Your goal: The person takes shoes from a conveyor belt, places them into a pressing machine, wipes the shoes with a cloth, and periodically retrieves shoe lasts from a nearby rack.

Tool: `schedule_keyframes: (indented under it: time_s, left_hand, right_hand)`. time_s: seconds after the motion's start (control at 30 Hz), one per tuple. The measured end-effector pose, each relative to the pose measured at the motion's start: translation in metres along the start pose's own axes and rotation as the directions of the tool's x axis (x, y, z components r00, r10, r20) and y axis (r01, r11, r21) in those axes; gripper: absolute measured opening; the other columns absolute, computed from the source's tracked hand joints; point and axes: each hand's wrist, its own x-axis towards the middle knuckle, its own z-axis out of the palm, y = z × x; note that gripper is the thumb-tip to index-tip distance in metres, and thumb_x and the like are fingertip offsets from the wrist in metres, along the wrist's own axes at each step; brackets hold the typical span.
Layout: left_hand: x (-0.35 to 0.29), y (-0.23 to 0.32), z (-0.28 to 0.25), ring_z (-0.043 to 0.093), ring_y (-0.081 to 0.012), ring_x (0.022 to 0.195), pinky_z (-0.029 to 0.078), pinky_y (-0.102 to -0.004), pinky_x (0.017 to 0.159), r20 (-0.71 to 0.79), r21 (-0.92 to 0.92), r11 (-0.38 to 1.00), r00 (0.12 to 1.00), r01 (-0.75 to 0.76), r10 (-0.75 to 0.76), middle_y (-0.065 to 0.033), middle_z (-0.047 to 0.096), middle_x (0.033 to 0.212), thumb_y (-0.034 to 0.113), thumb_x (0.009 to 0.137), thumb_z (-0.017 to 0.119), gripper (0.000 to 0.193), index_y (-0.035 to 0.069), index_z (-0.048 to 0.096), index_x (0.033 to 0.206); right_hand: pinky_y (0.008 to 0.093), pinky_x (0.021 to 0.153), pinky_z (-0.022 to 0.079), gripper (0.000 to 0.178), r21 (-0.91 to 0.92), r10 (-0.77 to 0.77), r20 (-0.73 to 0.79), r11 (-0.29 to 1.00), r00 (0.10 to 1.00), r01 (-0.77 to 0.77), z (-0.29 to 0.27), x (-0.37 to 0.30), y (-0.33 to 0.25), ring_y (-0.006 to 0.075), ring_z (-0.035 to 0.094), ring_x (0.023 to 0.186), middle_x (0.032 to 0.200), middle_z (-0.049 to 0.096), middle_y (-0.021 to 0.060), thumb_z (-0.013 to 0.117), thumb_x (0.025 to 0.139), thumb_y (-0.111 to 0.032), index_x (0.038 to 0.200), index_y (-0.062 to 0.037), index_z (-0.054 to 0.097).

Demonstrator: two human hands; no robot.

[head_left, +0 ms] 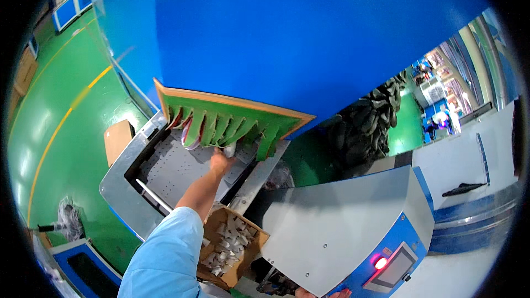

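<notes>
My left hand (221,161) reaches in at the mouth of a large blue machine (237,33), under a curtain of green strips (221,124). Its fingers are closed around a white piece (229,149), partly hidden by the strips. Left of it, a white shoe-like item with red and purple parts (191,135) shows between the strips. A grey perforated bed (171,163) lies below. At the lower edge of the view, only some fingers of my right hand (339,293) show, by the bottom of a grey and blue machine (342,215); the rest is cut off.
Below my left forearm is a cardboard box (255,236) with many white pieces (229,243). A white bar (154,197) crosses the bed's near end. The grey machine carries a screen (393,267) and a lit red button (381,263). Dark shoe-like items (364,124) are piled behind.
</notes>
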Motion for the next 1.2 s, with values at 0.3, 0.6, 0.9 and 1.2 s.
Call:
schedule_keyframes:
  time_s: [0.3, 0.6, 0.9, 1.2]
  left_hand:
    - [-0.123, 0.014, -0.153, 0.064, -0.0161, 0.092, 0.054, -0.0343, 0.085, 0.531, -0.760, 0.556, 0.816, 0.338, 0.230, -0.0073, 0.064, 0.112, 0.021, 0.092, 0.061, 0.040, -0.001, 0.052, 0.125]
    - [-0.423, -0.003, -0.203, 0.038, -0.0215, 0.133, 0.033, -0.0401, 0.109, 0.500, -0.837, 0.531, 0.585, 0.136, 0.638, -0.0079, 0.039, 0.144, 0.016, 0.073, 0.084, 0.095, 0.011, 0.026, 0.147]
    - [-0.487, 0.031, -0.109, 0.045, -0.0256, 0.125, 0.038, -0.0415, 0.104, 0.408, -0.830, 0.546, 0.791, 0.114, 0.455, -0.0114, 0.046, 0.138, 0.052, 0.091, 0.054, 0.073, 0.003, 0.031, 0.142]
    - [-0.554, 0.033, -0.109, 0.056, -0.0392, 0.053, 0.044, -0.0494, 0.051, 0.462, 0.015, 0.489, 0.440, -0.872, 0.770, -0.0188, 0.061, 0.065, 0.029, 0.093, 0.043, 0.036, 0.003, 0.055, 0.070]
  right_hand:
    - [0.0587, 0.099, 0.034, 0.050, 0.182, 0.162, 0.250, 0.960, 0.955, -0.210, -0.030, 0.046, -0.031, 0.0458, 0.049, 0.117, 0.130, 0.050, 0.0281, 0.049, 0.095, -0.033, 0.128, 0.0051, 0.049]
    - [0.0447, 0.108, 0.030, 0.108, 0.620, 0.118, 0.761, -0.420, 0.638, -0.662, -0.073, 0.023, -0.123, 0.0322, 0.032, 0.133, 0.150, 0.020, 0.0191, 0.071, 0.083, -0.037, 0.151, -0.0066, -0.008]
    - [0.0428, 0.109, 0.031, 0.121, 0.631, 0.006, 0.737, -0.365, 0.676, -0.684, -0.121, -0.013, -0.057, 0.0297, 0.036, 0.131, 0.146, 0.024, 0.0204, 0.080, 0.071, -0.019, 0.148, 0.0012, -0.011]
    - [0.0367, 0.104, 0.039, 0.106, 0.324, -0.042, 0.913, -0.527, 0.405, -0.786, -0.137, -0.111, 0.037, 0.0281, 0.047, 0.125, 0.141, 0.041, 0.0208, 0.077, 0.070, -0.023, 0.152, -0.0036, 0.012]
